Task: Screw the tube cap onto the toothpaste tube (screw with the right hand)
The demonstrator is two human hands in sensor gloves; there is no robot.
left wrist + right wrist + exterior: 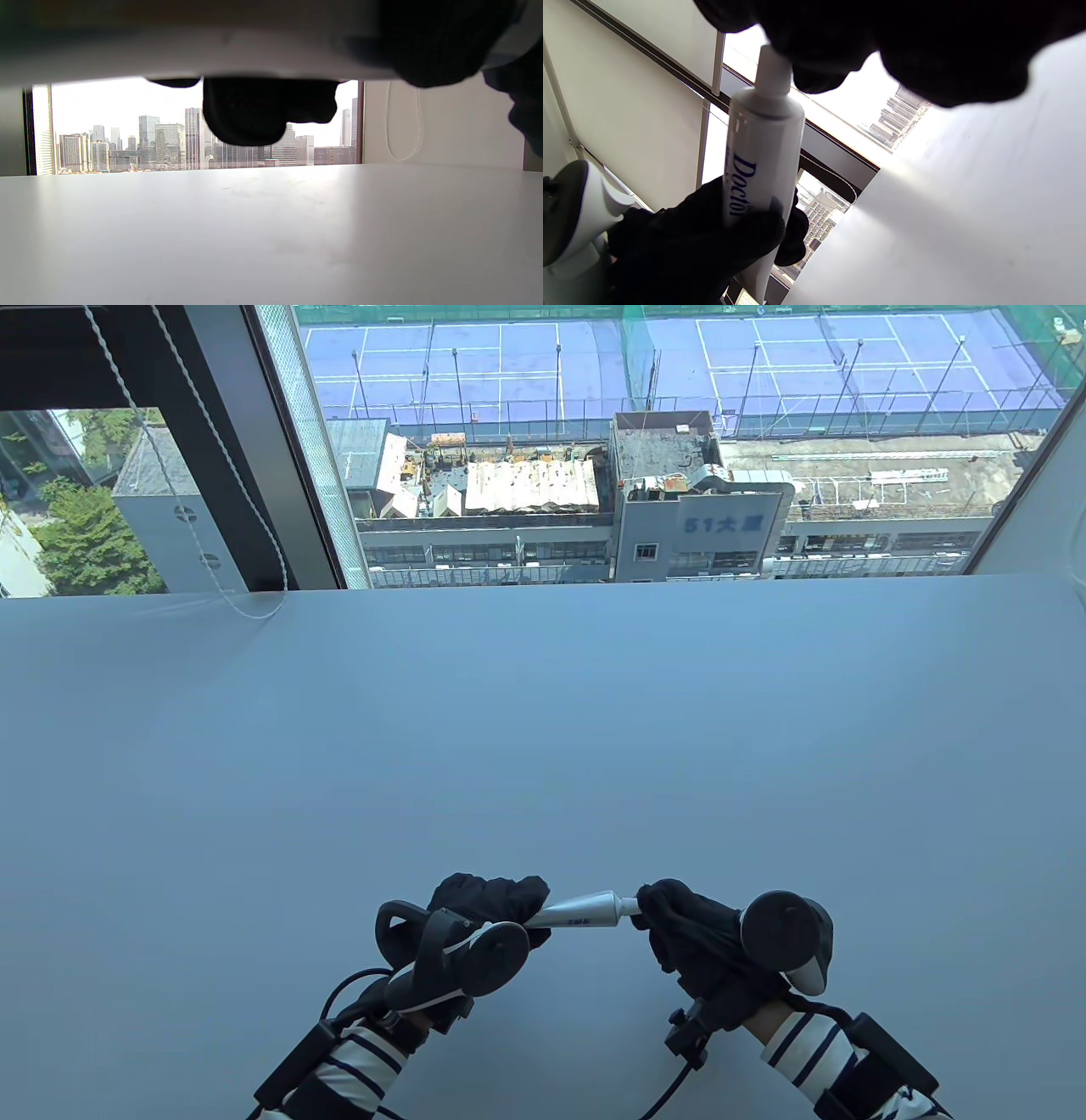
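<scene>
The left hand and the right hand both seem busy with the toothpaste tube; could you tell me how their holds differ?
The left hand wraps around the body of the toothpaste tube, while the right hand grips only its narrow cap end. In the table view the left hand sits at the tube's left end, the right hand at its right end. Both wear black gloves and hold the tube above the table.

White toothpaste tube (763, 140) — blue lettering.

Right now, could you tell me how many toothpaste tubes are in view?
1. The toothpaste tube is gripped by the left hand, above the table; the right hand holds its cap end.
</scene>
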